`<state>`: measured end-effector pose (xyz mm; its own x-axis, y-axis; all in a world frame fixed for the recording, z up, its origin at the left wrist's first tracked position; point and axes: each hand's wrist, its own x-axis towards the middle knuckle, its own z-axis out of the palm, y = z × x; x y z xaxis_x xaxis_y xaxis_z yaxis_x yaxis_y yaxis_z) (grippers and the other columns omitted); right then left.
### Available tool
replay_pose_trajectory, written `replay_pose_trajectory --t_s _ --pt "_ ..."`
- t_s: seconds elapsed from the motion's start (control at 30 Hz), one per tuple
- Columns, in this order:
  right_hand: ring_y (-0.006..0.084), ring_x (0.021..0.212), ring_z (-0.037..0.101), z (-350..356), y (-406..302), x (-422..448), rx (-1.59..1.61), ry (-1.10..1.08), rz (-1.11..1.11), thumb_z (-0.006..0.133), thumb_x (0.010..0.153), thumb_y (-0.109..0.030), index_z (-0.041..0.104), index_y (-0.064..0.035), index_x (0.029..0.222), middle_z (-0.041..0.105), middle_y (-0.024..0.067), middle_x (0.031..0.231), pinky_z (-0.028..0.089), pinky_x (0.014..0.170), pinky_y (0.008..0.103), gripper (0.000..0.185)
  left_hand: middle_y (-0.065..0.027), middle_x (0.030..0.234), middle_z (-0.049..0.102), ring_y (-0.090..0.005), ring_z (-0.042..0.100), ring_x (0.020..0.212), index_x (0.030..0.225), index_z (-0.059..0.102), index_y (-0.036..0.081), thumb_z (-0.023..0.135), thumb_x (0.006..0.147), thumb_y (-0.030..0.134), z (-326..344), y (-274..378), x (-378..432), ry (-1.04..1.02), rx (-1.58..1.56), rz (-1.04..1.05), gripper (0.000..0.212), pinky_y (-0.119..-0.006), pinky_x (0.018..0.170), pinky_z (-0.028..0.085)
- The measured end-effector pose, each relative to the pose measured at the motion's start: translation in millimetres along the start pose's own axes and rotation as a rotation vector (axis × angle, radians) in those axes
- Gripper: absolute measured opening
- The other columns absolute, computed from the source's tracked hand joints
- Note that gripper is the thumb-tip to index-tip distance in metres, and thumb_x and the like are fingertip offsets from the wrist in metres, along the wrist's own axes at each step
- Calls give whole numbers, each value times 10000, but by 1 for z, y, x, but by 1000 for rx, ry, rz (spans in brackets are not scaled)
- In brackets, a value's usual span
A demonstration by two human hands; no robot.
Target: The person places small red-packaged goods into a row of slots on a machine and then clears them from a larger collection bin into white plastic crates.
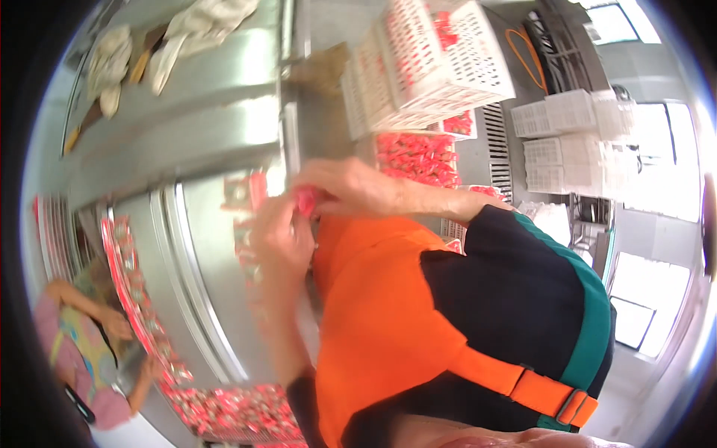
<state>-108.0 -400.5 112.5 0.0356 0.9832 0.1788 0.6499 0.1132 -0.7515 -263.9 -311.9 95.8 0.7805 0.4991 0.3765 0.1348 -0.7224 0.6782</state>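
Observation:
My right hand (353, 183) pinches a small red plastic-wrapped packet (306, 201) in front of the orange apron. My left hand (283, 232) closes on the same packet from the other side, its fingers curled and blurred by motion. Just past my left hand, a row of red-and-clear wrapped packets (242, 239) lies along the near edge of the steel table (210, 241). My left hand and forearm hide part of that row. What is inside the held packet cannot be made out.
Across the table, a co-worker (84, 347) reaches toward another packet row (134, 285). A heap of packets (241, 411) fills a tray at one end. White crates (425, 67) and a bin of red packets (417, 157) stand on the right side. Cloths (204, 28) and wooden-handled tools (140, 66) lie on another steel surface.

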Motion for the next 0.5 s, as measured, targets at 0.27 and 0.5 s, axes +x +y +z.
replay_pose_trajectory --t_s 0.27,0.5 --pt "148 764 564 -180 110 -37 215 661 485 509 829 -1 552 5 998 612 61 880 469 673 288 174 -142 1227 536 -247 529 1126 1203 523 -13 579 794 2 12 -26 6 244 -86 -338 413 -342 949 422" --pt "251 621 620 -330 558 -249 -1033 337 1031 711 642 -533 644 -47 759 652 97 708 499 554 386 505 -218 1193 525 -371 503 1095 1219 485 -19 565 783 122 18 -155 -79 172 261 -672 466 -430 932 407"
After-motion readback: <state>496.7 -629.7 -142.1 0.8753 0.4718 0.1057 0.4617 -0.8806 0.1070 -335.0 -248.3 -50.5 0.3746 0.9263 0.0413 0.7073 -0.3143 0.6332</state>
